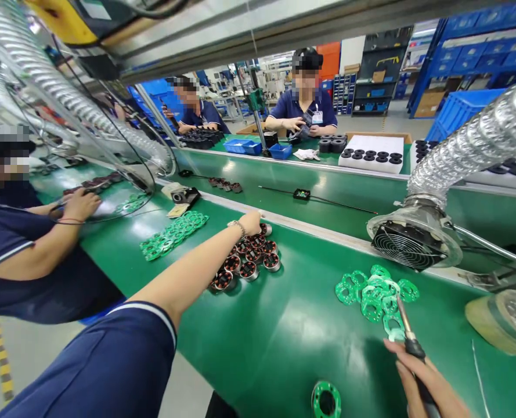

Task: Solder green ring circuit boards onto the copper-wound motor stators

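Observation:
My left arm stretches forward over the bench. My left hand is at the far edge of a cluster of round motor stators with copper-red windings and silver rims. Its fingers are mostly hidden behind the hand, so a grip on a stator cannot be made out. At the lower right, my right hand is closed around the dark handle of a soldering iron. The iron's metal tip points up and away, over a loose pile of green ring-shaped circuit boards. One single ring board lies near the front edge.
Stacked green boards lie left of the stators. A fume-extractor fan on a silver duct overhangs the right side, beside a round yellowish container. A co-worker's hands are busy at the left; other people sit across the bench.

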`<state>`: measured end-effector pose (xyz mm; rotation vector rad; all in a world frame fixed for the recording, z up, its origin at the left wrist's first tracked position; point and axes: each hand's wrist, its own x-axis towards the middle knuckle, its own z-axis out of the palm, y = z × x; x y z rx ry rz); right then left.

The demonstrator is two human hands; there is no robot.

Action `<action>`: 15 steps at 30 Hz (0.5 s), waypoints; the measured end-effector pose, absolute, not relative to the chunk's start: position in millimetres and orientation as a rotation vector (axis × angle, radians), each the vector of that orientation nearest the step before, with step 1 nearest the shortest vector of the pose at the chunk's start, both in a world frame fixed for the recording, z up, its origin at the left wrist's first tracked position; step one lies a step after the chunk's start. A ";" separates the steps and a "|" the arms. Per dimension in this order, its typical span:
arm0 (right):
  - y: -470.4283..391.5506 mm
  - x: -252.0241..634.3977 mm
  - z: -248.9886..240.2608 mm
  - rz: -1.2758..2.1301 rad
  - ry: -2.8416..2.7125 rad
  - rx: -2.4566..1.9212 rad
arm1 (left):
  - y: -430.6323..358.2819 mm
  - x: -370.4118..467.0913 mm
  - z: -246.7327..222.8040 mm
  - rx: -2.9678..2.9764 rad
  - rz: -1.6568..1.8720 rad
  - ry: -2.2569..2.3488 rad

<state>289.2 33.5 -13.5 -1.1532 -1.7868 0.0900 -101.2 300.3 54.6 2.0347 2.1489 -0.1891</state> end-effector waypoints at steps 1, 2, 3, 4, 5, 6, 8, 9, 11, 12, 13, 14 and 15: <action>33.8 287.3 -10.7 0.086 -1.791 -1.148 | 291.0 -103.2 55.1 2.028 -0.166 2.156; 33.5 285.2 -7.4 0.088 -1.796 -1.155 | 282.5 -104.3 56.7 2.025 -0.137 2.163; 32.5 283.0 -3.4 0.095 -1.806 -1.163 | 274.4 -104.6 59.0 2.023 -0.105 2.169; 30.6 280.5 1.1 0.105 -1.813 -1.177 | 266.4 -104.3 61.7 2.023 -0.071 2.173; 27.9 278.1 5.9 0.133 -1.823 -1.194 | 258.1 -103.3 64.3 2.024 -0.038 2.176; 24.4 275.6 10.7 0.182 -1.829 -1.211 | 248.9 -101.6 66.3 2.026 -0.004 2.175; 16.1 270.7 18.8 0.301 -1.846 -1.249 | 224.5 -95.4 68.2 2.065 0.084 2.145; 11.5 268.2 21.6 0.355 -1.860 -1.256 | 207.9 -90.9 67.9 2.129 0.171 2.084; 1.5 262.7 24.1 0.455 -1.928 -1.235 | 163.4 -78.8 64.0 2.242 0.299 1.892; -3.6 259.3 23.6 0.502 -1.969 -1.218 | 136.4 -71.3 60.0 2.286 0.346 1.767; -8.3 255.5 22.2 0.551 -2.013 -1.203 | 107.8 -62.9 54.2 2.322 0.382 1.643; -12.5 251.3 19.9 0.597 -2.052 -1.192 | 79.1 -53.6 46.6 2.339 0.405 1.541; -15.9 246.7 17.1 0.637 -2.081 -1.187 | 52.0 -43.8 37.6 2.342 0.417 1.444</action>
